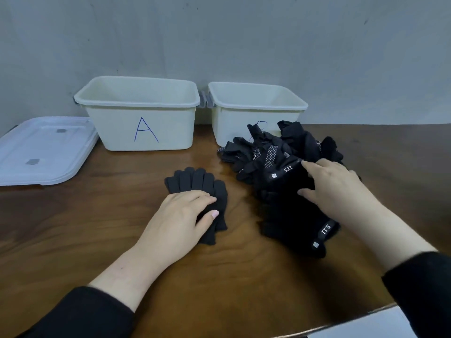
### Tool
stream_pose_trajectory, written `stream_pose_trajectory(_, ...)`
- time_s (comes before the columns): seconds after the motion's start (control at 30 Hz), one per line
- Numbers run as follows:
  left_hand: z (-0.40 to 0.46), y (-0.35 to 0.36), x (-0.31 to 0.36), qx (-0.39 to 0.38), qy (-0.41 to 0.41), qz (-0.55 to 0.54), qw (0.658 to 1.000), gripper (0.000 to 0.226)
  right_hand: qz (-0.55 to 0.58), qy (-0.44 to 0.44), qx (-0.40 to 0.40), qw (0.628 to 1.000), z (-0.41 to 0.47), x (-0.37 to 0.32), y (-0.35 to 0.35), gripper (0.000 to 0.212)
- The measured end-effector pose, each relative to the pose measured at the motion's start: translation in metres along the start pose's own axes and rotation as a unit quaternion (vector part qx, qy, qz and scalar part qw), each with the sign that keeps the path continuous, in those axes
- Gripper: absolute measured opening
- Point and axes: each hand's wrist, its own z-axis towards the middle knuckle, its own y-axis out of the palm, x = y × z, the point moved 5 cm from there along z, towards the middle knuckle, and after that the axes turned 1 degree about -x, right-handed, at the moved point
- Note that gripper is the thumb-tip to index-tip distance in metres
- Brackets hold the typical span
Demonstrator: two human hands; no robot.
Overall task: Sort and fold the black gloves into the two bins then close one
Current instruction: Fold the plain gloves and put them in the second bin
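We are looking at a brown wooden table [102,240] standing against a plain grey wall [219,32], and a pale surface [380,324] is showing past its near right corner.

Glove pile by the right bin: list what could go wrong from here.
1. The glove pile hides the right bin's label, so gloves could be sorted into the wrong bin.
2. The right hand rests on tangled gloves; lifting one may drag others along.
3. The knit gloves under the left hand look stacked and may slip apart when lifted.
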Motion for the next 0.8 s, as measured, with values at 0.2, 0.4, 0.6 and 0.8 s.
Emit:
stream_pose_trajectory(0.2, -0.005, 0.001, -0.004, -0.01, -0.005, -0.011, 1.0, 0.049, 0.137, 0.055, 0.022, 0.989, 0.004, 0.009, 0.016, 0.081)
stream_pose_trajectory(0.4, -0.005, -0.004, -0.003, 0.01, -0.004, -0.023, 1.0, 0.049, 0.149, 0.02, 0.046, 0.987, 0.001, 0.003, 0.021, 0.033)
stream_pose_trajectory(0.6, -0.008, -0.006, -0.004, 0.03, -0.002, -0.031, 0.999, 0.035, 0.282, 0.006, 0.137, 0.95, -0.011, 0.003, -0.008, 0.025)
stream_pose_trajectory(0.8, -0.009, -0.015, 0.001, 0.062, 0.005, -0.062, 0.996, 0.043, 0.412, -0.019, 0.167, 0.895, -0.018, -0.008, -0.045, 0.012)
